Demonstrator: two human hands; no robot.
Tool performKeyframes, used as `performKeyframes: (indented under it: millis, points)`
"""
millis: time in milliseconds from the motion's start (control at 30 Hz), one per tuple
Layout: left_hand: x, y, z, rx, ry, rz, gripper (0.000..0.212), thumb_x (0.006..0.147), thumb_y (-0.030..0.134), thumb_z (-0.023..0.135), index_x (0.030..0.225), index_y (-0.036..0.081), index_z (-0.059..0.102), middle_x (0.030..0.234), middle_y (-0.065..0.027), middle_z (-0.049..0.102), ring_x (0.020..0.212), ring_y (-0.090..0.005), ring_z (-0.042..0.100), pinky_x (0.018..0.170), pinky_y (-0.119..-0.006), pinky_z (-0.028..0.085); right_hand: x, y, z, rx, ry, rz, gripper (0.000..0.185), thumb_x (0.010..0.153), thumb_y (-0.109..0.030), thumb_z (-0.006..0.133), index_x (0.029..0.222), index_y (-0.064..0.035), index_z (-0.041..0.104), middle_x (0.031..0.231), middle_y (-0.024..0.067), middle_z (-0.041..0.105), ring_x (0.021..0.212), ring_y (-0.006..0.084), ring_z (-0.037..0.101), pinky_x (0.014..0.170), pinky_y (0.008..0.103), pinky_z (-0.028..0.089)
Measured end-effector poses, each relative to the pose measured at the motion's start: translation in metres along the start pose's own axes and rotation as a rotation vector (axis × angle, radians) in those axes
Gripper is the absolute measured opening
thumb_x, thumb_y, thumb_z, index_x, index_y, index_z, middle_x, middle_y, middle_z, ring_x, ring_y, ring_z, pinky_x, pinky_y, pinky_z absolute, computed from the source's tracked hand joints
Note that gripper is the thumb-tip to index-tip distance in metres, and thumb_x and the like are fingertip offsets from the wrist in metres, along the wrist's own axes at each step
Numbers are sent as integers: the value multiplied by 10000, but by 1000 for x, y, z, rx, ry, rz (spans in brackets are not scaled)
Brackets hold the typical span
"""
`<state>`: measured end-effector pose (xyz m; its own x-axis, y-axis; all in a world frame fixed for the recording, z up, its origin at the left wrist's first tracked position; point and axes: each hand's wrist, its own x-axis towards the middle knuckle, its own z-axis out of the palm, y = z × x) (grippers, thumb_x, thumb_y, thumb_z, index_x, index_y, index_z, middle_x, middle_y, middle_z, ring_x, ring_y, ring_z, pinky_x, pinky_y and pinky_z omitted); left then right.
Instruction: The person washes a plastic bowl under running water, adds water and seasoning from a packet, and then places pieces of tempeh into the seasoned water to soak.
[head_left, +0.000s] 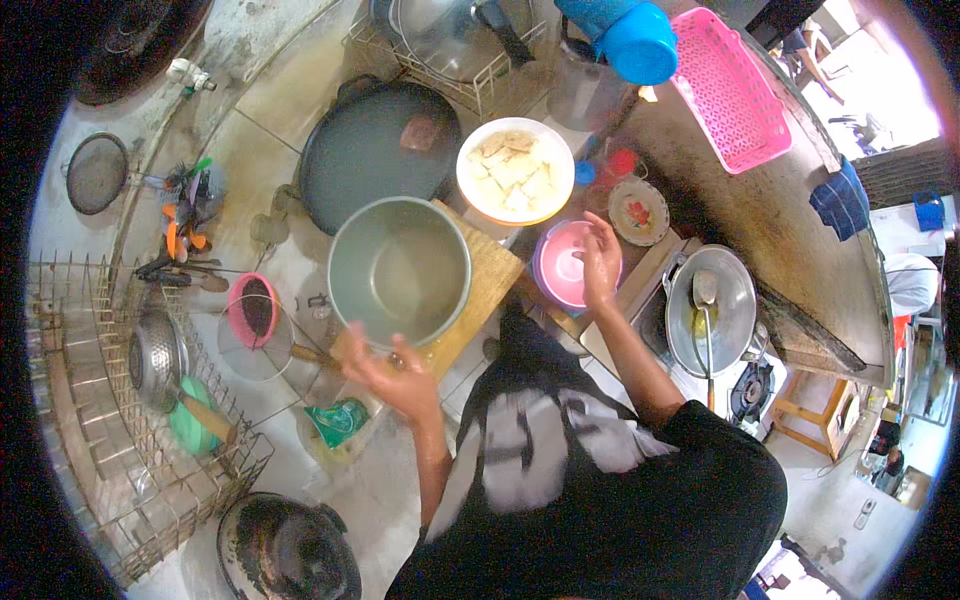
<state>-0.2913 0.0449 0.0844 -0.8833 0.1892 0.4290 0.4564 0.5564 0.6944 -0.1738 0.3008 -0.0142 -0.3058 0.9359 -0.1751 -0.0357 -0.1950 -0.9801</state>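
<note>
My left hand (394, 379) is slightly blurred, its fingers apart at the near rim of a deep grey metal pot (401, 274). Whether it touches the rim I cannot tell. The pot, which appears to hold nothing but perhaps some clear liquid, stands partly over a wooden board (480, 277). Over the right side of a pink plastic bowl (566, 259) is my right hand (601, 262), fingers loosely spread and nothing in them. Beyond both hands, a white bowl (517, 169) holds pale cut pieces in liquid.
A metal wok (709, 311) with a spatula sits right, near a gas burner (752, 390). A large dark pan (375, 150) lies behind the pot. Wire racks (217, 495) line the left. A pink basket (731, 90) and a floral enamel dish (637, 210) are at right.
</note>
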Motion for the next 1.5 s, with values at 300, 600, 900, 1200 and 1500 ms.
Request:
performKeyframes:
  millis: [300,600,900,1200,1500]
  points:
    - [-16,56,154,-478,-766,232,351,783,111,668,1119,38,596,971,-127,586,892,-258,559,813,-359,452,89,42,6,127,-177,225,427,892,-168,551,1283,-22,462,953,56,587,680,103,552,609,249,501]
    - [22,48,229,114,-363,115,770,776,190,659,1417,31,262,1243,-320,364,1175,-459,357,1008,-535,284,123,48,21,-150,-217,96,430,908,-138,520,1322,-50,444,940,104,635,815,162,619,640,328,556]
    - [18,92,122,-55,-392,364,400,798,205,664,1173,87,591,1158,-160,532,1107,-345,462,962,-454,348,79,-29,19,-395,55,-557,330,873,-97,587,1195,-27,559,998,155,576,872,238,578,777,371,467]
    - [-5,-11,-47,411,361,-54,176,806,75,648,982,74,667,926,-66,594,905,-234,505,813,-369,402,-47,-36,38,-274,-559,-766,171,796,37,595,953,-16,637,884,126,539,808,263,528,740,364,443]
    - [-86,-125,-107,85,743,-669,347,783,179,728,1080,35,624,971,-90,589,943,-265,516,778,-361,423,-132,-65,122,-14,-1216,-548,151,836,9,586,978,-9,635,901,123,593,831,224,566,736,303,456]
